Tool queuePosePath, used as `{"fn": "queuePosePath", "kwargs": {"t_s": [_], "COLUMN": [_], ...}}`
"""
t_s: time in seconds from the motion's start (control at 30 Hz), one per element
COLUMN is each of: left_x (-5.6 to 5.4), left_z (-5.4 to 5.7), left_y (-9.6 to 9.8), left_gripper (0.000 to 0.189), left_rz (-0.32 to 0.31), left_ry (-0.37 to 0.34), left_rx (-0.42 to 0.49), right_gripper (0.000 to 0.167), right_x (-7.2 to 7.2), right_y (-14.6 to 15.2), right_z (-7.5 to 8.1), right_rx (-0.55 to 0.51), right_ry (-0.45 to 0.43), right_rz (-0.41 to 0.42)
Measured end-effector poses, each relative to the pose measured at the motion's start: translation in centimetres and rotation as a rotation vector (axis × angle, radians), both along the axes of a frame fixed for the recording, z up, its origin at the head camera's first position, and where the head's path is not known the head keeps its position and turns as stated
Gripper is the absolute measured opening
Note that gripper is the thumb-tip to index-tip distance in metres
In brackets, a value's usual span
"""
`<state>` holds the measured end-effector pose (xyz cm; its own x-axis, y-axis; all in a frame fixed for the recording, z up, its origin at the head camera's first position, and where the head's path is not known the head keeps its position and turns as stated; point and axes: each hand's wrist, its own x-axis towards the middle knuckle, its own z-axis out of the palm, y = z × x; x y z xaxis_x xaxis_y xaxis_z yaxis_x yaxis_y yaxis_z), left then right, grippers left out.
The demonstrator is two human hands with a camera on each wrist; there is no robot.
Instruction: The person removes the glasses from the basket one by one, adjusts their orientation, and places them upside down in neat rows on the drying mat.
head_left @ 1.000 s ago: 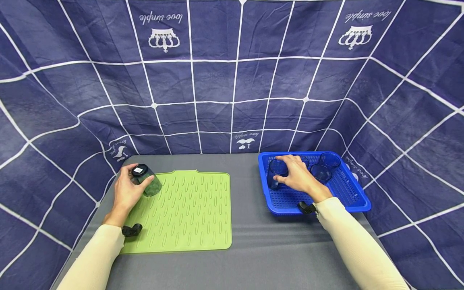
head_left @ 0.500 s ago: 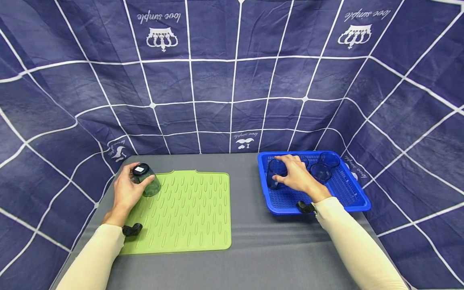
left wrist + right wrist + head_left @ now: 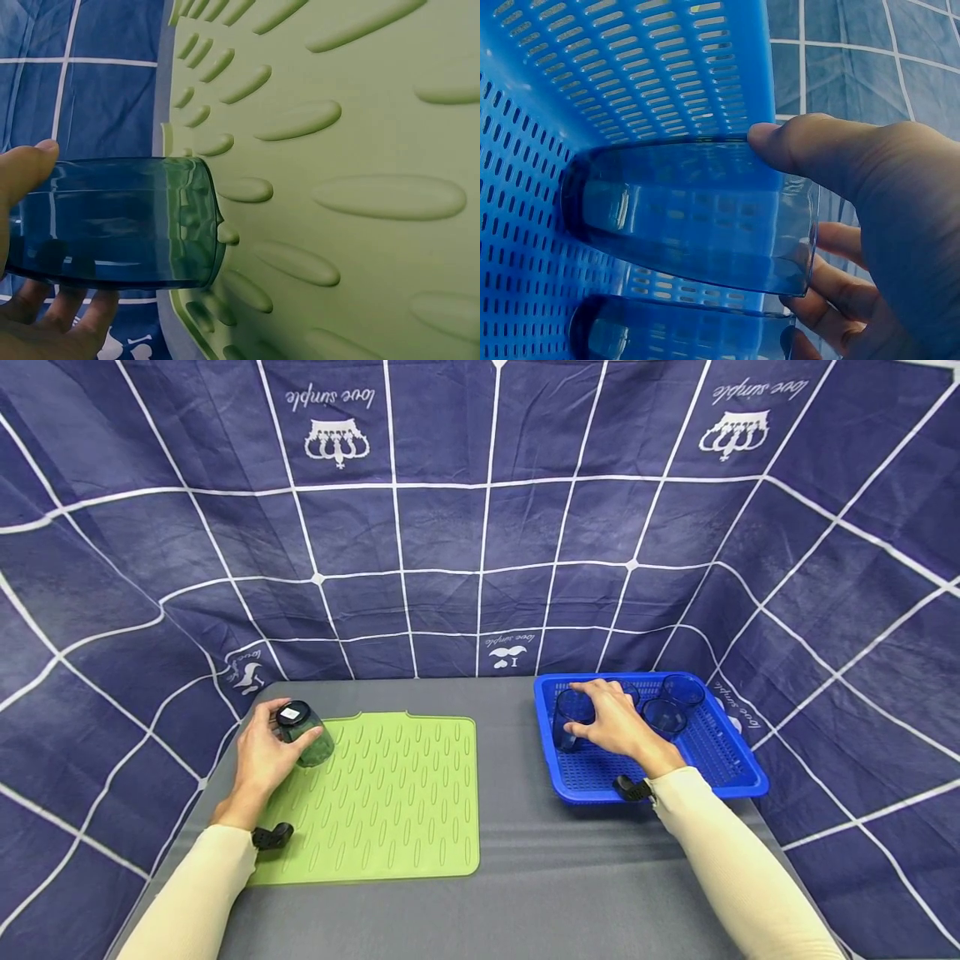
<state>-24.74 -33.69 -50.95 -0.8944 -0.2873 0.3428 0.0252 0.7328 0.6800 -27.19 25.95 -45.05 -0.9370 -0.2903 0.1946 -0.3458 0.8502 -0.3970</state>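
While L grip (image 3: 262, 756) holds upturned glass (image 3: 317, 747) on mat (image 3: 397, 793), R grip (image 3: 618, 725) pinches tumbler (image 3: 682, 214) w/ other glasses (image 3: 664, 718) in bskt (image 3: 712, 792).

Head view: high, forward-down. Wrist views: close; left shares mat (image 3: 390, 810) with head, right basket (image 3: 585, 796).

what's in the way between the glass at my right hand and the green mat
The left wall of the blue basket stands between the glass and the green mat, so it would likely need lifting over that rim. Past it, nothing visible blocks the way to the mat's right edge.
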Motion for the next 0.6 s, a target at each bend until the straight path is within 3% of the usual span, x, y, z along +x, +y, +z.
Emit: {"fn": "queuePosePath", "kwargs": {"t_s": [0.6], "left_x": [0.47], "left_z": [-0.14], "left_y": [0.17], "left_gripper": [0.082], "left_rz": [0.003], "left_ry": [0.022], "left_rx": [-0.039], "right_gripper": [0.078], "right_x": [0.08], "right_y": [0.17], "right_z": [-0.16], "right_rx": [-0.015], "right_ry": [0.030], "right_rz": [-0.010]}}
